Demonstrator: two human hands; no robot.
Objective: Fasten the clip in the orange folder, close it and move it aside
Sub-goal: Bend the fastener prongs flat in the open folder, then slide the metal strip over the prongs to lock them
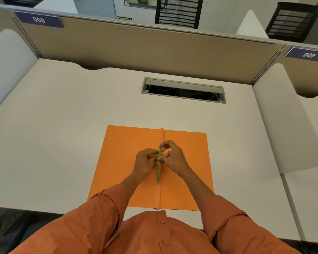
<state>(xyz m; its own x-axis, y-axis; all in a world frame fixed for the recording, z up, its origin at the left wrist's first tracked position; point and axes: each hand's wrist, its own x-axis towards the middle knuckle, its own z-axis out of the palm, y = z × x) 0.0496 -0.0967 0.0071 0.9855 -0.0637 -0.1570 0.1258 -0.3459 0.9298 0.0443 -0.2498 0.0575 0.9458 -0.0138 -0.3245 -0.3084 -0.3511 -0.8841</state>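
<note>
Brass clip [159, 163] pinched by both hands' fingers [163, 143] over open orange folder [117, 162].

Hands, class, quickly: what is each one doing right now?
Left hand: fingers closed on the metal clip over the orange folder.
Right hand: fingers pinching the same clip.

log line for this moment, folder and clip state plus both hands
folder: orange folder open flat on desk | clip: metal clip along centre fold | left hand: pinching clip | right hand: pinching clip | step: fastening
</note>
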